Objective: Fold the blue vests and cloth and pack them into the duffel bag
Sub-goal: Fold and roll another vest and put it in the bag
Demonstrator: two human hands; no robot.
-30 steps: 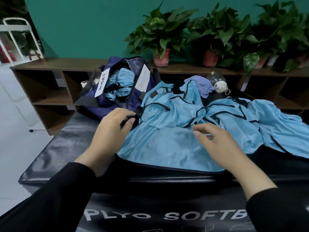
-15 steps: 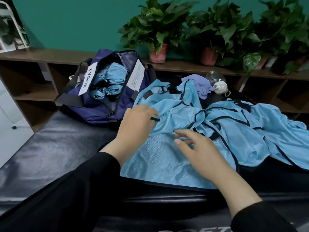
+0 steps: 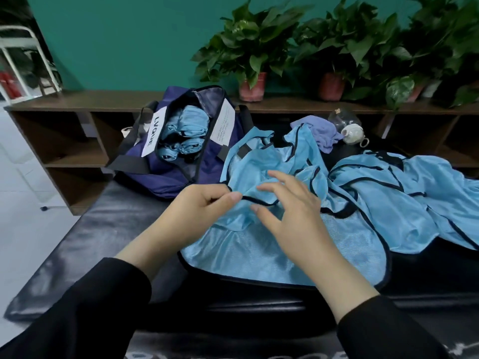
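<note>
The left hand (image 3: 199, 211) pinches the vest (image 3: 261, 244) hem at its fingertips; the right hand (image 3: 290, 216) hovers spread, holding nothing; the slick hem could slip free, or drag the vests (image 3: 404, 193) tangled beyond the fingers; the bag (image 3: 166, 174) sits farther off, left.

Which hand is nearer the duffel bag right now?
Left. The left hand pinches the vest's black edge just below the duffel bag; the right hand hovers farther right, over the vest.

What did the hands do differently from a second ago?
The left hand left the bag's side, moved right and now pinches the black trim of the front vest. The right hand moved left to meet it, fingers spread over the fabric. The duffel bag, rolled vests inside and purple cloth stayed put.
</note>
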